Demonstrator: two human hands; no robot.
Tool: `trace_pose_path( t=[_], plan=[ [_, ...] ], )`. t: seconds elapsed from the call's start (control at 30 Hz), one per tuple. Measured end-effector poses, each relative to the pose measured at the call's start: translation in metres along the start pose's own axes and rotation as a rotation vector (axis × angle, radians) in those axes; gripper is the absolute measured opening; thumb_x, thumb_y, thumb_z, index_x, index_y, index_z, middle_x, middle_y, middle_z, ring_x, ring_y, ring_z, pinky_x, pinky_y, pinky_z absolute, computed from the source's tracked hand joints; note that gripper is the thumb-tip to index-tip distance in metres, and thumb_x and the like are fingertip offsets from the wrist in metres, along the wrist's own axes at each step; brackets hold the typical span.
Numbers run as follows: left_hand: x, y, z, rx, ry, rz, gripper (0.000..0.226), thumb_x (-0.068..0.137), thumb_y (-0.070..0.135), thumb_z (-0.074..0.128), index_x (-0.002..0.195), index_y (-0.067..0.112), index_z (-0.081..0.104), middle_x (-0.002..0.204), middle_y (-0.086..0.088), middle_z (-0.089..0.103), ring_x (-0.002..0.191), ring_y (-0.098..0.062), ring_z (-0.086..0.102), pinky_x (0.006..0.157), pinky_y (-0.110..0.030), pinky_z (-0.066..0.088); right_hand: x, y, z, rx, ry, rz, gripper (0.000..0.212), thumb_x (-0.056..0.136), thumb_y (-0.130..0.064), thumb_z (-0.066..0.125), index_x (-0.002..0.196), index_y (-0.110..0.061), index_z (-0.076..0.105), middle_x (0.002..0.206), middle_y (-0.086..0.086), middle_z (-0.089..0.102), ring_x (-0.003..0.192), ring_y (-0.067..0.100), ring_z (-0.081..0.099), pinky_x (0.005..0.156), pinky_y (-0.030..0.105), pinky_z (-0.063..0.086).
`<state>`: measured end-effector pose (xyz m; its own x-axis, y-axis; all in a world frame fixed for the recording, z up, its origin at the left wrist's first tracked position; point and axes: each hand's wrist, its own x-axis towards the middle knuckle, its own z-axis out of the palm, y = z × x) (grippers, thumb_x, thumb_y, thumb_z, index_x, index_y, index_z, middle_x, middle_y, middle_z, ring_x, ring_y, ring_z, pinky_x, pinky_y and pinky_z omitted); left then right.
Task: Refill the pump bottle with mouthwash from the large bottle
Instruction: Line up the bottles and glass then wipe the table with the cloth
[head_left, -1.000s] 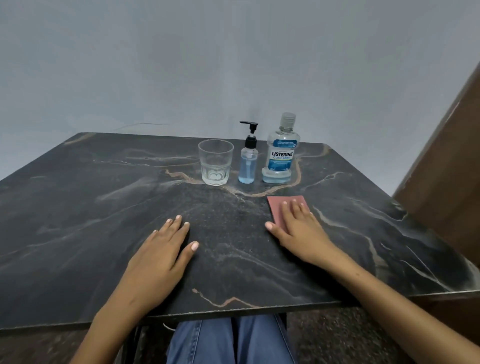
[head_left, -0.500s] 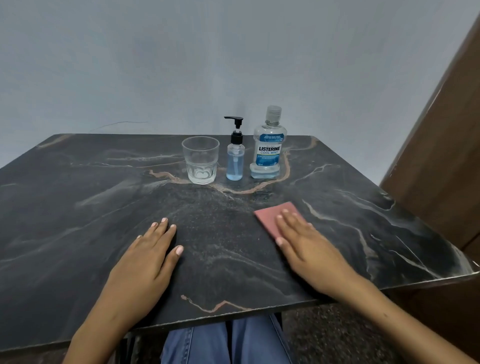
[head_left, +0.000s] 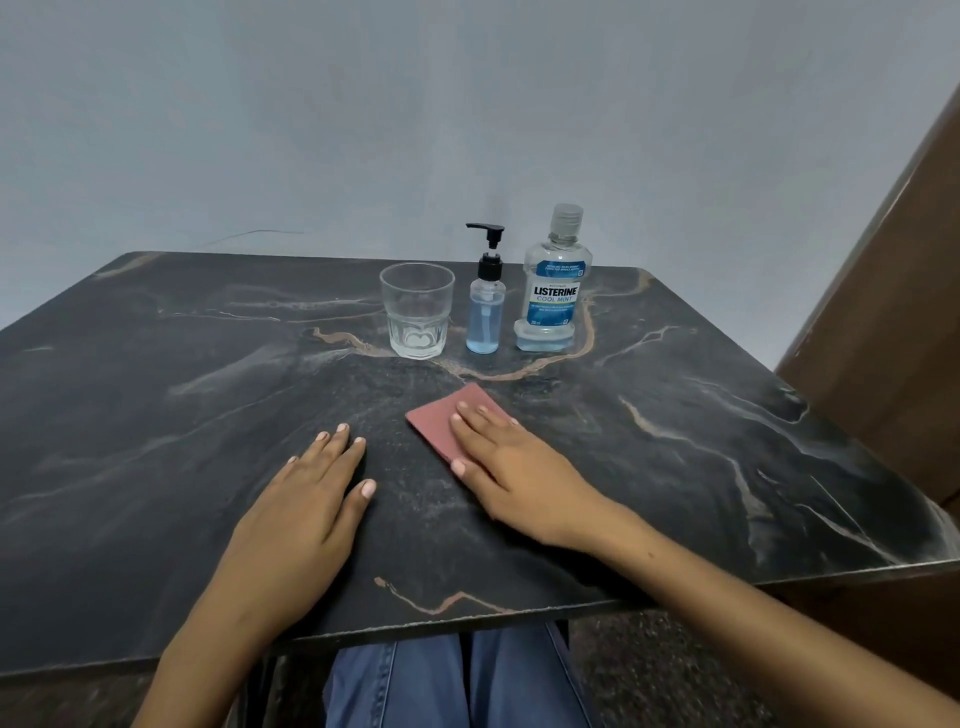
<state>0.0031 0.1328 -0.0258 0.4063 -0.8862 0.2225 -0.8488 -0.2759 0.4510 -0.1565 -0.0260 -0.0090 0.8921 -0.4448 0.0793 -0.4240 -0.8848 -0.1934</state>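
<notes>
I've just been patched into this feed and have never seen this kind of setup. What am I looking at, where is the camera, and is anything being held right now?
There is no machine here: a person works with two bare hands. The single picture comes from a wide-angle camera worn on the person's head, looking forward and down, so the arms enter from the bottom edge.

The surface is a dark marbled table. Near its far edge stand, from left to right, a clear glass, a small pump bottle with blue liquid and a black pump, and the large mouthwash bottle, its cap on.

The left hand lies flat on the bare table. The right hand lies flat with its fingers on a reddish cloth. Neither hand has a grip on anything, and no bottle is touched yet.
</notes>
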Motion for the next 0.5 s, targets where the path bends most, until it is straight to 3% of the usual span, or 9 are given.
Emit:
trace_pose_path(
  t=[0.1, 0.27, 0.5],
  plan=[
    [0.000, 0.000, 0.000, -0.006, 0.003, 0.003, 0.052, 0.100, 0.035, 0.030, 0.150, 0.021, 0.020, 0.160, 0.007, 0.010, 0.137, 0.004, -0.001, 0.115, -0.020, 0.000, -0.038, 0.018, 0.001, -0.012, 0.052, 0.050, 0.058, 0.101, -0.043, 0.024, 0.152, -0.017, 0.011, 0.161, -0.001, 0.007, 0.148, 0.009, 0.004, 0.114, 0.020, -0.005],
    [0.000, 0.000, 0.002, 0.004, 0.005, -0.002, 0.053, 0.100, 0.036, 0.029, 0.150, 0.020, 0.020, 0.160, 0.005, 0.009, 0.144, -0.002, 0.002, 0.114, -0.019, -0.001, -0.032, 0.058, -0.016, -0.006, 0.009, 0.271, 0.058, 0.103, -0.037, 0.026, 0.152, -0.011, 0.010, 0.161, 0.004, 0.006, 0.149, 0.013, 0.003, 0.116, 0.024, 0.000],
    [0.000, 0.002, 0.001, 0.021, -0.007, -0.021, 0.054, 0.100, 0.037, 0.026, 0.151, 0.022, 0.017, 0.160, 0.006, 0.007, 0.147, -0.005, 0.003, 0.116, -0.021, -0.001, 0.036, 0.016, -0.013, 0.007, -0.074, 0.047, 0.055, 0.104, -0.030, 0.030, 0.150, -0.006, 0.015, 0.160, 0.012, 0.010, 0.148, 0.020, 0.008, 0.117, 0.024, 0.001]
  ],
)
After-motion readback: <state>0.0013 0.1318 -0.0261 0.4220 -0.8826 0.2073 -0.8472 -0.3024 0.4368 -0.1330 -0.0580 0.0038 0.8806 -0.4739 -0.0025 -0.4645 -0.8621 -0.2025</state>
